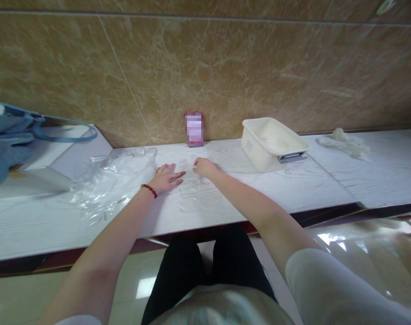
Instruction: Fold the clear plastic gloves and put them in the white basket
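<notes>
My left hand lies flat on the white counter, fingers stretched out, pressing the left edge of a thin clear plastic piece, perhaps a disposable glove or small bag. A red bead bracelet is on that wrist. My right hand is curled and pinches the top of the same clear plastic piece near its upper right corner. The plastic lies flat on the counter between and below the two hands. It is hard to make out against the white surface.
A heap of crumpled clear plastic bags lies left of my hands. A cream plastic tub stands at the right, with a crumpled pale plastic wad beyond it. A phone leans on the tiled wall. A blue bag sits far left.
</notes>
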Demonstrator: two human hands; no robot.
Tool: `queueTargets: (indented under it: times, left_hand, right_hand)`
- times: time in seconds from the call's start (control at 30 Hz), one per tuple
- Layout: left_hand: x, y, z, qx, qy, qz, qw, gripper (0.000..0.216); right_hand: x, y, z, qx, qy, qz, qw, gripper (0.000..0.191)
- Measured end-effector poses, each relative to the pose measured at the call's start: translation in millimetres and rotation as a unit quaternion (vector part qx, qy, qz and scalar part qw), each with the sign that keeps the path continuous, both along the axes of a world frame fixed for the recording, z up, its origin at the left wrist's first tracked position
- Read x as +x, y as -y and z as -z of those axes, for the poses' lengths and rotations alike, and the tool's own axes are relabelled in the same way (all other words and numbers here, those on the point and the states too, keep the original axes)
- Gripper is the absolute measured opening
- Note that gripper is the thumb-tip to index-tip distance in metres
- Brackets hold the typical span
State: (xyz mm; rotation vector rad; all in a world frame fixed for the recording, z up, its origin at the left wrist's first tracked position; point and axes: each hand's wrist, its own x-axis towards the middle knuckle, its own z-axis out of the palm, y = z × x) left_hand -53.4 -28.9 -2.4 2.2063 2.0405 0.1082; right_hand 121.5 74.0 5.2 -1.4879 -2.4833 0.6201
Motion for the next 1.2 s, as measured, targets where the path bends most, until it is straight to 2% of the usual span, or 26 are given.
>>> queueTargets:
  times: [0.33,0.6,0.7,0.8,0.9,1.0,1.1,1.2]
  left_hand:
    - [-5.4,-0.2,-5.0,-0.037,-0.003,0.010,0.999,0.058]
    - [-13.4,3.5,-7.0,-0.051,-0.012,0.038,0.998,0.072]
    - [-13.6,3.9,-10.8,-0.039,0.001,0.058,0.998,0.078]
    - [-11.1,9.2,-14.7,-0.012,0.025,0.051,0.998,0.074]
    - [-5.1,28.0,-19.1,0.014,0.050,0.057,0.997,0.065]
    - [4.6,60.8,-22.6,0.027,0.084,0.109,0.990,0.058]
    - [17.1,93.6,-21.1,0.024,0.121,0.165,0.979,0.054]
    - [30.2,110.8,-12.0,0.037,0.137,0.172,0.975,0.043]
  right_hand:
    - [4.7,8.0,-10.7,0.027,0.048,-0.027,0.998,0.025]
    - [15.2,18.8,-3.9,0.143,0.083,0.000,0.986,0.031]
    - [19.5,20.0,-3.1,0.151,0.075,0.000,0.986,0.033]
    - [27.1,20.6,-9.5,0.156,0.052,0.009,0.986,0.033]
    - [43.9,22.8,-18.3,0.166,0.013,0.006,0.986,0.026]
    - [72.2,31.2,-23.5,0.161,-0.012,-0.027,0.987,0.019]
    - [106.3,49.2,-23.5,0.139,-0.058,-0.120,0.981,0.018]
    - [135.3,73.6,-20.5,0.103,-0.083,-0.205,0.970,0.022]
